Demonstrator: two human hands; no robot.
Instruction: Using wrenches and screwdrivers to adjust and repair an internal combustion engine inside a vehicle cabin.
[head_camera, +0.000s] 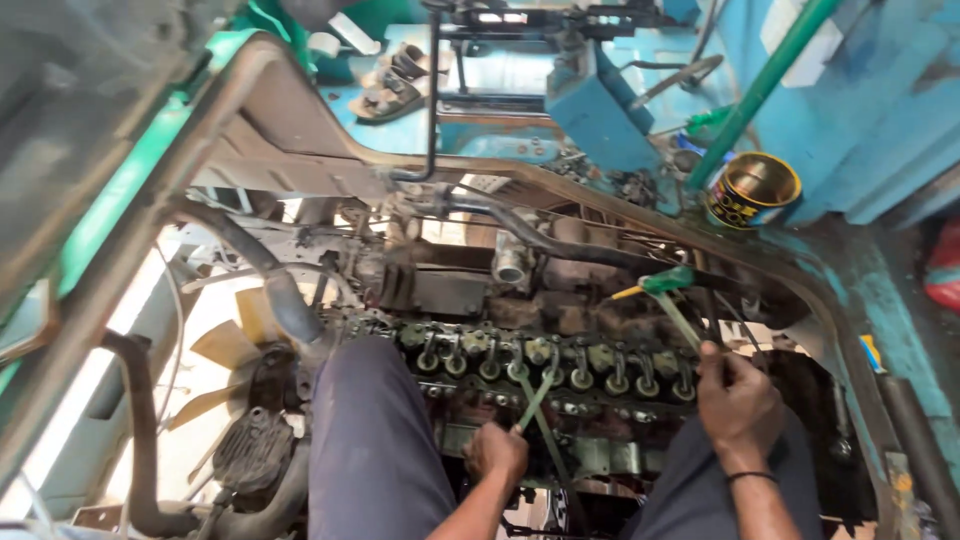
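Both hands grip tools over the exposed engine's rocker row (550, 362): left hand (497, 452) is closed around a thin green feeler strip (537, 398) reaching up to it, right hand (738, 396) fisted on a green-handled screwdriver (672, 296) just above.

Daylight from lower left, dim engine bay, blurred warped edges
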